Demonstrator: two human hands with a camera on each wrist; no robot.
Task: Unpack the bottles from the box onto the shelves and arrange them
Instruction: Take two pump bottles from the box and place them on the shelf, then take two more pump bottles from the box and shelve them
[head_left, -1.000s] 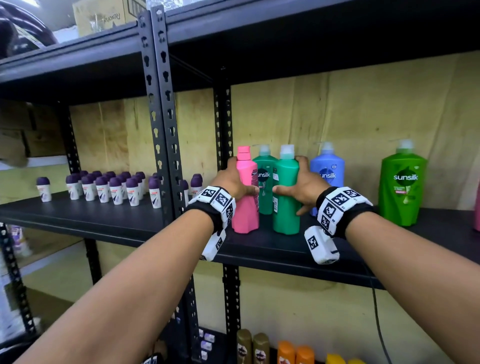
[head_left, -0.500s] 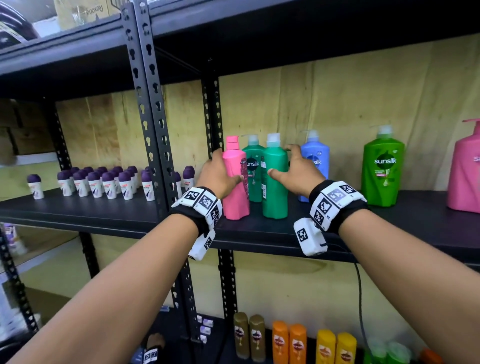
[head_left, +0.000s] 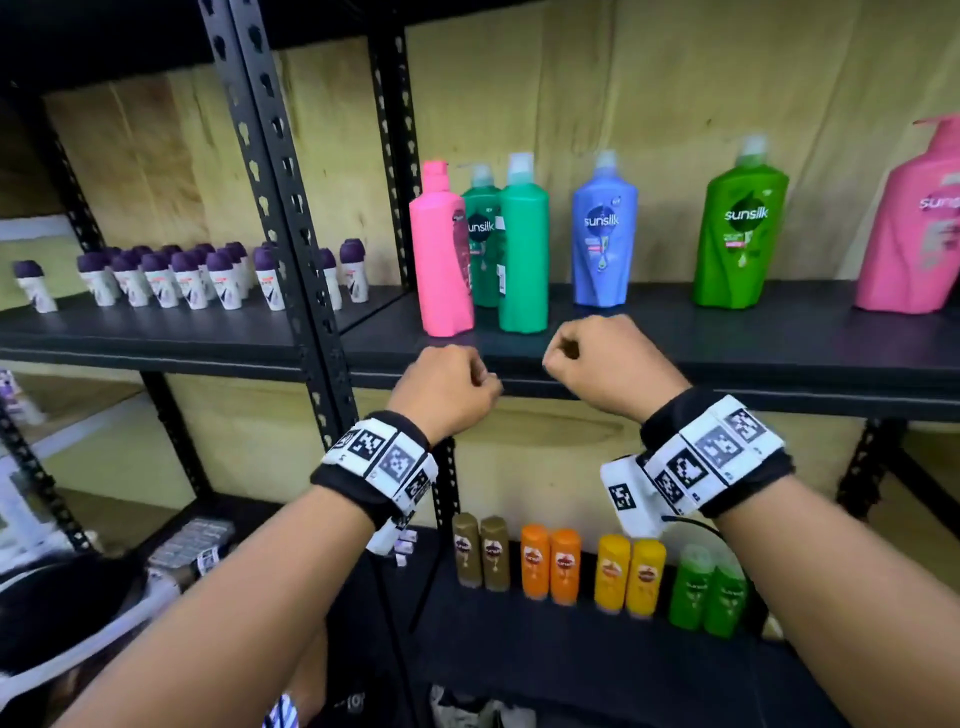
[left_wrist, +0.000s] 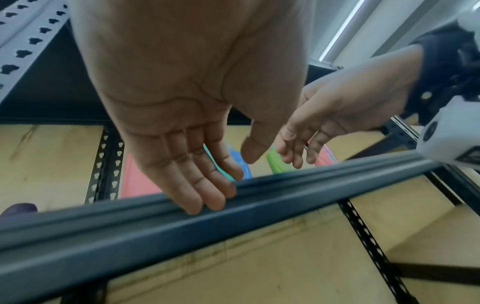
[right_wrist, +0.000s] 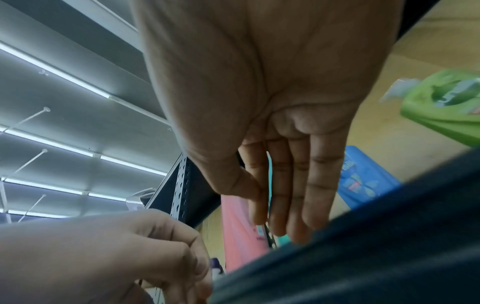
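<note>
Both hands (head_left: 447, 387) (head_left: 610, 358) left the bottles (head_left: 441, 249); wrist views show relaxed fingers (left_wrist: 207, 185).

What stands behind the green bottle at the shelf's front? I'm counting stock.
Behind the front green bottle stands a darker green Sunsilk pump bottle, with only its left part and pump showing. Anything further back is covered.

Left bay: small white roll-ons with purple caps (head_left: 171, 278), clustered upright; one stands apart further left.
Back wall: plywood panels (head_left: 675, 104).
Ceiling: tube lights (right_wrist: 54, 71).
Bottom left: stacked small packets (head_left: 189, 543).
</note>
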